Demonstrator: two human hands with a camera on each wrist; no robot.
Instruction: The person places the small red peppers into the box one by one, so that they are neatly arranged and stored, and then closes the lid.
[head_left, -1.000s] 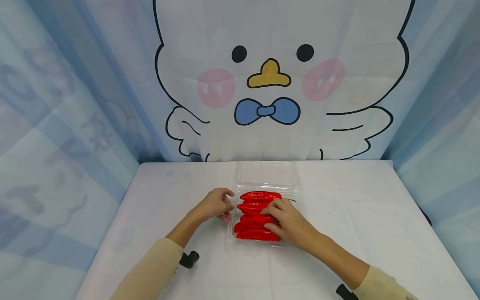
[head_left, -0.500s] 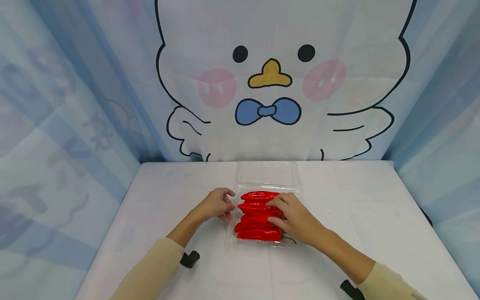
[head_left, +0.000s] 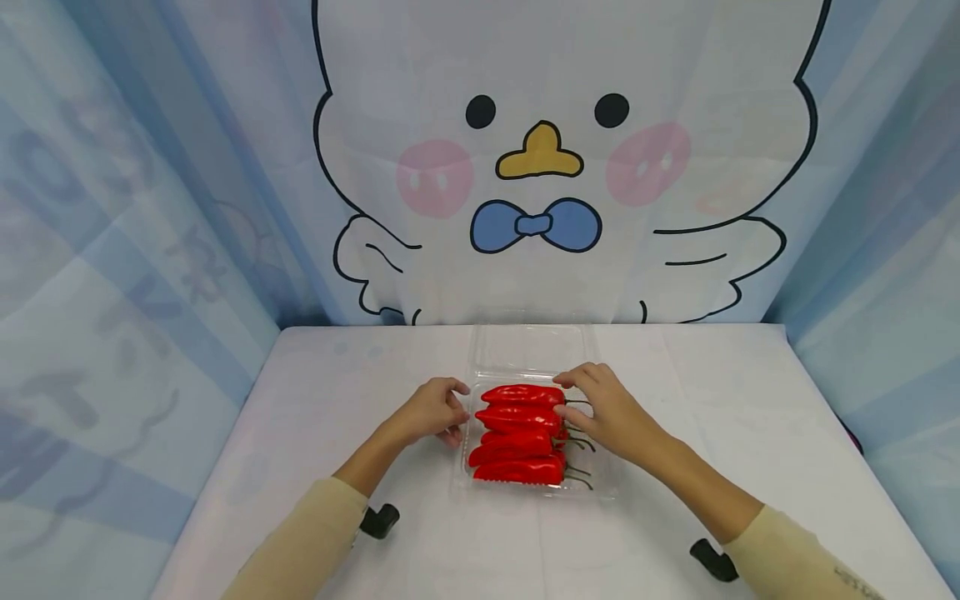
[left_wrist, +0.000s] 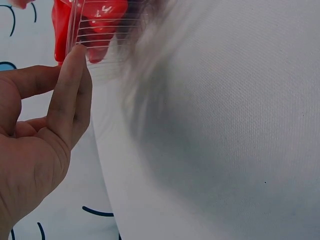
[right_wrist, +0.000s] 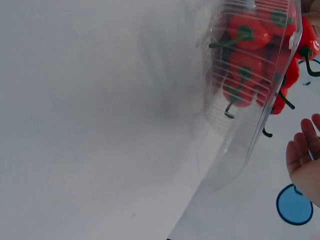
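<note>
Several glossy red peppers (head_left: 521, 419) with dark green stems lie stacked in rows in a clear plastic box (head_left: 607, 483). Its lid (head_left: 534, 348) stands folded back at the far side. My left hand (head_left: 435, 410) is at the box's left edge; in the left wrist view its nearly straight fingers (left_wrist: 70, 95) touch the ribbed outer wall. My right hand (head_left: 611, 412) hovers by the box's far right corner, near the stem of the farthest pepper, with thumb and fingers spread and nothing between them. In the right wrist view, stems (right_wrist: 286, 100) stick out over the rim.
A white-covered table (head_left: 712, 450) bears the box near its middle. Behind it hangs a curtain (head_left: 540, 275) with a cartoon bird, and blue curtains (head_left: 885, 250) flank both sides. Dark mounts (head_left: 380, 521) show at both wrists.
My right hand has drawn off the peppers toward the right and away from me, uncovering their stems. My left hand has stayed at the box's left edge.
</note>
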